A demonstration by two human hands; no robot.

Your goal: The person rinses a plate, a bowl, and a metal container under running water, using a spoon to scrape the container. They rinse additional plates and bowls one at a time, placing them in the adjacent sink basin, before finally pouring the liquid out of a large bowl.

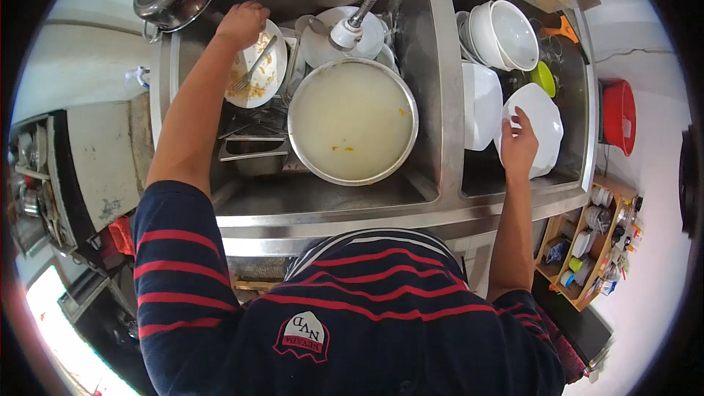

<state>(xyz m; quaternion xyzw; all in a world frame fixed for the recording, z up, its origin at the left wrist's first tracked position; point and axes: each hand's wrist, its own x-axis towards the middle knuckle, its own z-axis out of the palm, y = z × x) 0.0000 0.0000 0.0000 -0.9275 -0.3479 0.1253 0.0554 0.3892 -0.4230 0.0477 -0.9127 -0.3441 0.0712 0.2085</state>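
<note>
Plates are held in both basins: left hand (240, 23) pinches the dirty plate (257, 66) upper left, its fork (254, 67) lying diagonally; right hand (518, 144) grips the white plate (539, 128) at right.

Fisheye view w/ black vignette at corners, strong barrel distortion toward edges, bright even daylight, glare patch lower left, soft sheen on steel sink (440, 88), faint shadows under dishes, centre sharp, periphery slightly soft.

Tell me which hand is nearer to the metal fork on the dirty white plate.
Left. The left hand grips the rim of the dirty white plate just above the metal fork. The right hand is far across, on a white plate in the other basin.
</note>
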